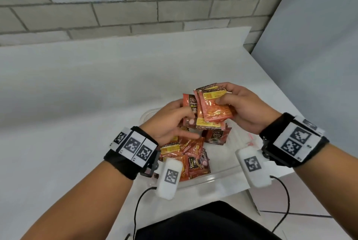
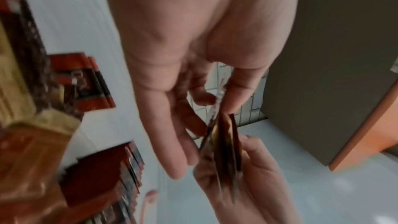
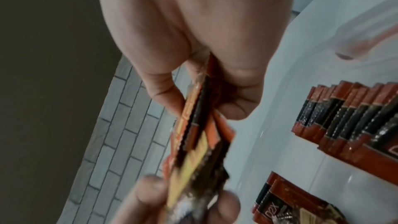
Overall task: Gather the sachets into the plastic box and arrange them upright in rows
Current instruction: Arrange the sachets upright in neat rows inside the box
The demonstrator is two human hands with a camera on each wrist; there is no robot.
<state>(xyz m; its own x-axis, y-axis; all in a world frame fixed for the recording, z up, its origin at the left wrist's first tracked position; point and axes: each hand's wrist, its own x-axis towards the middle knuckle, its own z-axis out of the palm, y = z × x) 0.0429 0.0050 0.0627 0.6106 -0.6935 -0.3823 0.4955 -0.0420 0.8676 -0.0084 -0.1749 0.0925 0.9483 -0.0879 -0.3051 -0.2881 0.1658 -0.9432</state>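
Note:
Both hands hold one bundle of red-orange coffee sachets above a clear plastic box. My right hand grips the bundle from the right, thumb on its front. My left hand pinches the bundle's lower left edge, its other fingers stretched out. The wrist views show the bundle edge-on between the two hands. Loose sachets lie jumbled in the box's front left. A short row of sachets stands upright behind them, also seen as a row in the right wrist view.
The box sits near the front right corner of a white table against a grey brick wall. A clear zip bag lies at the box's right side. Tiled floor shows past the table's right edge.

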